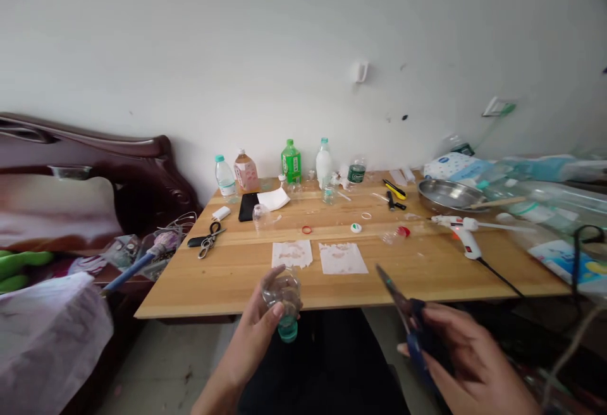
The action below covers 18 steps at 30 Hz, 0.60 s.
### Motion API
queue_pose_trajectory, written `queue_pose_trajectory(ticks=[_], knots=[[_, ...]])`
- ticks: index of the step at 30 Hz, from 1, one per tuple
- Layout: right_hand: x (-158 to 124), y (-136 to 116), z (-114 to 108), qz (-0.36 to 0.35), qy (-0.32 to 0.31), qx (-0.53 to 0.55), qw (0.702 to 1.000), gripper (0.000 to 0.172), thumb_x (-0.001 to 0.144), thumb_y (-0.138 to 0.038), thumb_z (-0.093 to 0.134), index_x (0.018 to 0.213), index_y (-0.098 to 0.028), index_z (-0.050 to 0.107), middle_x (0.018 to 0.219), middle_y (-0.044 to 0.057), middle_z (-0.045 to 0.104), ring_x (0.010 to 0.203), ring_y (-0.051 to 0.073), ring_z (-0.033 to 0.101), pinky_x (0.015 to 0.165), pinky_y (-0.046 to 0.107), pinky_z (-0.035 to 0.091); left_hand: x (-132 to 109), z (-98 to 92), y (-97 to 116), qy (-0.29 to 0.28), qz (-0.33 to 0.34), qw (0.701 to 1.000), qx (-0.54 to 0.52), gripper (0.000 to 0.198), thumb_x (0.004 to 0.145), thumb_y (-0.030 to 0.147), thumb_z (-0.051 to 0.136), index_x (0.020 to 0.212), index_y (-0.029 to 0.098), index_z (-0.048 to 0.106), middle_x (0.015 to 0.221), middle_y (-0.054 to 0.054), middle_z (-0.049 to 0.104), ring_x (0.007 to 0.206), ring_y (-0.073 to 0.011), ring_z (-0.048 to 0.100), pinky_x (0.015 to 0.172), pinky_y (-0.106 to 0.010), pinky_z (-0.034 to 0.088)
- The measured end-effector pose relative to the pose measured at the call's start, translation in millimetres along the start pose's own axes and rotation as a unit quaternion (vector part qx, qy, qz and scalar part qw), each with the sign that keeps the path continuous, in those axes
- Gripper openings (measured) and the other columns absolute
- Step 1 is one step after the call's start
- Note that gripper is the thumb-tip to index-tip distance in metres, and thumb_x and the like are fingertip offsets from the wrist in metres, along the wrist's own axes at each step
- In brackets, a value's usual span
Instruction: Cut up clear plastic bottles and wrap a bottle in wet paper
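In my left hand (pixel 258 326) is the cut-off top of a clear plastic bottle (pixel 283 290), its teal cap pointing down, held just in front of the table's near edge. My fingers wrap round its side. On the right, my right hand (pixel 467 355) grips a pair of scissors (pixel 403 301) with dark blue handles. The blades stand slightly apart and point up and to the left, away from the bottle piece. Two torn-edged white paper squares (pixel 344 259) lie on the wooden table (pixel 227 285) beyond my hands.
A hot glue gun (pixel 467 238) with a cord stands at the right, near a steel bowl (pixel 446 195). Several bottles, among them a green one (pixel 291 162), line the wall. Another pair of scissors (pixel 208 241) lies left. A yellow utility knife (pixel 396 190) rests at the back.
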State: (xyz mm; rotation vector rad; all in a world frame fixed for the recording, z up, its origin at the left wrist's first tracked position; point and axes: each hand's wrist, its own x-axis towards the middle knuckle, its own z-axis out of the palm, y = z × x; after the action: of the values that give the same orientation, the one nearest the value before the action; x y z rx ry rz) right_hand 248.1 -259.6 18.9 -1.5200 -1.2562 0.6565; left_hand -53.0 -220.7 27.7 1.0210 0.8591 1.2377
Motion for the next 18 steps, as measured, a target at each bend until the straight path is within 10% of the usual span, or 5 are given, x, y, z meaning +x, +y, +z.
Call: queue_pose_trajectory(ticks=[10,18], knots=[[-12.6,10.2,3.6,-0.185,-0.081,-0.023,0.979,0.023,0.082,-0.039,0.072,0.098,-0.024,0.070,0.090,0.004,0.076,0.077,0.020,0.075,0.071,0.019,0.060,-19.8,15.2,-0.2,0.026,0.115,0.986,0.116,0.079,0.067,0.039,0.088,0.132,0.038,0.044,0.116,-0.002,0.049,0.073,-0.0114,0.058,0.066,-0.026,0.049],[-26.6,-26.5,12.3,0.019,-0.204,0.146,0.968,0.033,0.090,-0.054,0.060,0.094,-0.022,0.067,0.084,0.007,0.074,0.077,0.022,0.072,0.075,0.029,0.060,-27.6,21.5,10.8,-0.009,0.086,0.992,0.086,0.063,0.088,0.055,0.062,0.142,0.032,0.039,0.131,-0.012,0.056,0.097,-0.0215,0.058,0.076,-0.029,0.050]])
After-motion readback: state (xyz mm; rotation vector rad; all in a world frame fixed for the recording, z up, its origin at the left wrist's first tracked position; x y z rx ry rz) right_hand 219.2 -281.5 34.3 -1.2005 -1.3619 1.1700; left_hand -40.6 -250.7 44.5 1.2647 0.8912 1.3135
